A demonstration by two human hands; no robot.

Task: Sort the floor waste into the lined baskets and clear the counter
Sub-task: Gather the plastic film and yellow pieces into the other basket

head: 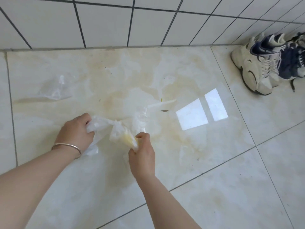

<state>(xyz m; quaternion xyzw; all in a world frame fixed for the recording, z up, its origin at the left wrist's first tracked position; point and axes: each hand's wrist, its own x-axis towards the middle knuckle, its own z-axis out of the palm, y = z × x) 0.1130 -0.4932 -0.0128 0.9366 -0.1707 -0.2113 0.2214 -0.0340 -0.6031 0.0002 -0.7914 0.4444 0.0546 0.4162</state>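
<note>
My left hand (76, 133), with a bangle on its wrist, grips one end of a crumpled clear plastic bag (105, 128) low over the glossy floor. My right hand (142, 152) pinches the bag's other end, where something pale yellow (127, 140) shows through the plastic. A second clear plastic bag (56, 90) lies flat on the floor to the far left. A thin strip of clear plastic (160, 104) trails on the tiles just beyond the held bag, with a small yellow scrap (162, 100) and a brown scrap (164, 110) beside it.
A white tiled wall (107, 22) runs across the top, meeting the floor at a grey edge. White and navy sneakers (267, 63) are piled against the wall at the far right. No basket or counter is in view.
</note>
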